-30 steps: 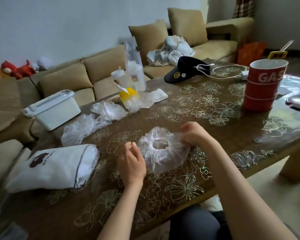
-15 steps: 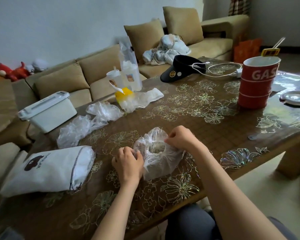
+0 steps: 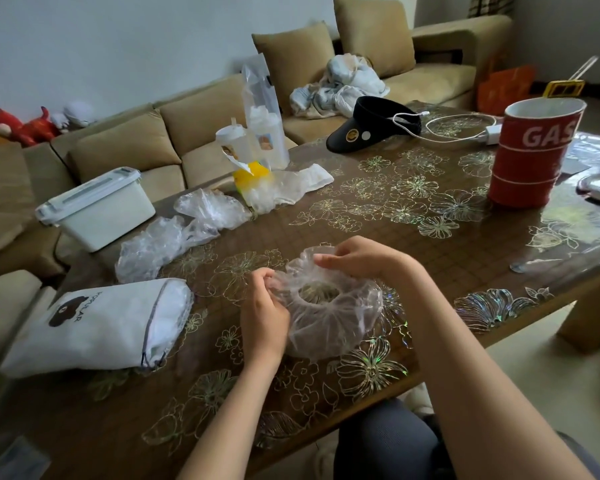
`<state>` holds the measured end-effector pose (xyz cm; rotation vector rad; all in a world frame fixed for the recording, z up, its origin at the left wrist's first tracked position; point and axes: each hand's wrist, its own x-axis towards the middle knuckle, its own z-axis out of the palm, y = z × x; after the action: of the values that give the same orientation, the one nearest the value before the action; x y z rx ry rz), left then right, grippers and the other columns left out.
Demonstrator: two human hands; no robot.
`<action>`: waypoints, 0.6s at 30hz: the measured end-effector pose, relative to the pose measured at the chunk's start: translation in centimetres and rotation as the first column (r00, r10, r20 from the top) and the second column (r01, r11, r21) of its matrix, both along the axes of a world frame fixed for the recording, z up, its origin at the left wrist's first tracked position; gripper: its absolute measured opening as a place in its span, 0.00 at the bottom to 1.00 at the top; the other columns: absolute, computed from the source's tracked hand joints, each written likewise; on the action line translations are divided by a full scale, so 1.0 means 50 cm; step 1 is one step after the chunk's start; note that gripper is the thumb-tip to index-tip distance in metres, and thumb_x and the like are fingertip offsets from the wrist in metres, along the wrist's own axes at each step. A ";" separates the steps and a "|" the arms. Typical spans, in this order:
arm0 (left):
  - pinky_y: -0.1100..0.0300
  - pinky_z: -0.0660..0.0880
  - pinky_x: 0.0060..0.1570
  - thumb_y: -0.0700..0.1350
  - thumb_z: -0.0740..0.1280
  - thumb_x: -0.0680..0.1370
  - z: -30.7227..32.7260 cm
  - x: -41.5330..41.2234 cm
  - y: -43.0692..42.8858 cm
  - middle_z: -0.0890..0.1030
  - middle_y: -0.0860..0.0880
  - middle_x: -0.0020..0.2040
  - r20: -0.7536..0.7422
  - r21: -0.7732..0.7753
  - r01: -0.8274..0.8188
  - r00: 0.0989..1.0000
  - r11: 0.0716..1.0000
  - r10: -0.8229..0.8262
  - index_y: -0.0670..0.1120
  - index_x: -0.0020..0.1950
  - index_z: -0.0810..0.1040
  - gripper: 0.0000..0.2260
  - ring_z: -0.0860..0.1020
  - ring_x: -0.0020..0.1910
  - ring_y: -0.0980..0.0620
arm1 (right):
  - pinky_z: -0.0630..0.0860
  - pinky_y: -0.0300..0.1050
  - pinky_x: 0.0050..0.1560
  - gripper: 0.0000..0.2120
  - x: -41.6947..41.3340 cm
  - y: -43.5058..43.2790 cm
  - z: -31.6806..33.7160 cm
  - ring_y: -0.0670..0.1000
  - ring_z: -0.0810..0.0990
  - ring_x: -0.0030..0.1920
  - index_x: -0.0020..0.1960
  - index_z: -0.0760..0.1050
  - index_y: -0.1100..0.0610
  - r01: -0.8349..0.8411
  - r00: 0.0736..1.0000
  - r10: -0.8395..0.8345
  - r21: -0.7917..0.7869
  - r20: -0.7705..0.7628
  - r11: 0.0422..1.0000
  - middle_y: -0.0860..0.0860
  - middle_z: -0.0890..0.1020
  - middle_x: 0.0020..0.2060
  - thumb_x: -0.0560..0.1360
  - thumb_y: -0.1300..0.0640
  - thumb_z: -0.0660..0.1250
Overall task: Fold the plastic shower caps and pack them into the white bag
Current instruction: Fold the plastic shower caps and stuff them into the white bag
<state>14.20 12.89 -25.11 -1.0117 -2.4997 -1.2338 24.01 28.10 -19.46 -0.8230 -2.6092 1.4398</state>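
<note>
Two grips share one shower cap (image 3: 329, 320). The left grip (image 3: 264, 315) has its fingers curled onto the gathered rim at the near-left side. The right grip (image 3: 362, 261) pinches the far rim between thumb and fingertips. The cap sits between them, its crown resting on the surface (image 3: 465, 258) and its puckered opening facing up, with a far flap lifted beside the right grip.

The step in hand looks like the first fold. To do it well, I judge the right grip should carry its pinched edge across the opening toward the left grip, so that rim meets rim and the cap becomes a half-moon. The film is thin and traps air, so pressing flat from the fold line outward should push the air out through the opening rather than balloon it. The elastic will likely spring back, so one grip should hold the meeting edges down while the other makes the next fold. A light pinch is best, since such film probably stretches or tears easily.

The white bag (image 3: 97, 327) lies on its side, left of the left grip, with its mouth turned toward the grips, so a small flat packet could slide straight in. What seem to be more loose caps (image 3: 160, 245) wait beyond the bag, further out from the left grip.
</note>
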 end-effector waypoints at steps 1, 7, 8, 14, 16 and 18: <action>0.67 0.65 0.31 0.28 0.56 0.75 0.001 0.001 0.000 0.76 0.50 0.47 0.004 -0.007 0.002 1.000 1.000 -0.002 0.41 0.59 0.70 0.16 0.74 0.40 0.51 | 0.61 0.37 0.25 0.19 -0.009 -0.003 -0.011 0.46 0.63 0.25 0.31 0.68 0.56 0.065 0.995 -0.066 -0.015 -0.075 0.998 0.49 0.68 0.26 0.77 0.47 0.64; 0.66 0.64 0.31 0.28 0.56 0.74 -0.002 -0.004 0.002 0.78 0.45 0.55 0.022 -0.034 -0.029 0.999 0.999 0.029 0.41 0.61 0.68 0.18 0.73 0.42 0.52 | 0.65 0.32 0.24 0.16 -0.022 0.007 -0.024 0.44 0.67 0.27 0.33 0.67 0.55 0.309 0.880 -0.319 -0.087 -0.351 0.947 0.47 0.71 0.27 0.71 0.53 0.73; 0.68 0.63 0.30 0.28 0.56 0.74 -0.002 -0.003 0.002 0.78 0.46 0.55 0.025 -0.039 -0.033 0.999 0.999 0.034 0.41 0.62 0.68 0.18 0.72 0.42 0.53 | 0.64 0.33 0.25 0.18 -0.021 0.009 -0.025 0.44 0.66 0.28 0.32 0.66 0.55 0.328 0.866 -0.335 -0.084 -0.372 0.941 0.47 0.70 0.28 0.70 0.53 0.74; 0.63 0.65 0.36 0.28 0.55 0.74 -0.003 -0.003 0.001 0.77 0.47 0.55 0.048 -0.021 -0.050 0.998 0.999 0.051 0.43 0.61 0.67 0.18 0.71 0.43 0.54 | 0.71 0.33 0.26 0.12 -0.006 0.020 -0.026 0.42 0.73 0.26 0.34 0.73 0.56 0.315 0.755 -0.456 -0.350 -0.471 0.882 0.49 0.76 0.29 0.69 0.56 0.75; 0.64 0.65 0.35 0.28 0.54 0.74 -0.004 -0.007 0.001 0.77 0.46 0.54 0.062 0.011 -0.067 0.996 0.998 0.066 0.42 0.61 0.67 0.18 0.71 0.44 0.53 | 0.72 0.35 0.27 0.08 -0.001 0.026 -0.023 0.44 0.74 0.27 0.36 0.76 0.57 0.298 0.722 -0.511 -0.456 -0.467 0.839 0.50 0.77 0.30 0.70 0.58 0.74; 0.68 0.64 0.33 0.28 0.54 0.73 -0.003 -0.008 0.003 0.76 0.47 0.53 0.089 0.039 -0.083 0.993 0.996 0.080 0.42 0.60 0.68 0.18 0.71 0.45 0.53 | 0.74 0.37 0.30 0.06 -0.001 0.030 -0.021 0.45 0.75 0.29 0.38 0.77 0.58 0.368 0.732 -0.533 -0.411 -0.426 0.834 0.50 0.77 0.31 0.71 0.59 0.73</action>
<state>13.81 13.04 -25.24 -0.8546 -2.5405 -1.3274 23.97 29.58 -20.52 -0.8602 -1.6564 1.6275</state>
